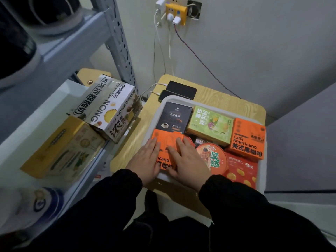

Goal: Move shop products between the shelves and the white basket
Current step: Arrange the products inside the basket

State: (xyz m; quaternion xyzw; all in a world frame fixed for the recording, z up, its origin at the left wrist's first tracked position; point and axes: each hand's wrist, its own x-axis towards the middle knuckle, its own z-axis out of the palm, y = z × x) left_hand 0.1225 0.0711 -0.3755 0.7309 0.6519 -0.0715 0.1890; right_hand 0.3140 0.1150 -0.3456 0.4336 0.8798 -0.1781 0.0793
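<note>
The white basket (183, 99) sits on a small wooden table (225, 101), packed with products. At its near left corner lies an orange Caffè Americano box (166, 140). My left hand (146, 161) lies flat along that box's left side, and my right hand (187, 159) lies flat on its top, fingers straight. Also in the basket are a black coffee box (173, 116), a green box (210, 124), a second orange Americano box (248, 139), a red noodle cup (216, 157) and a red snack bag (241, 170).
A grey metal shelf (54, 110) stands at left, carrying a white yoghurt carton (109, 108) that rests tilted on a yellow box (63, 150). Two phones (179, 91) charge on the table behind the basket, cables running up to a wall socket (175, 13).
</note>
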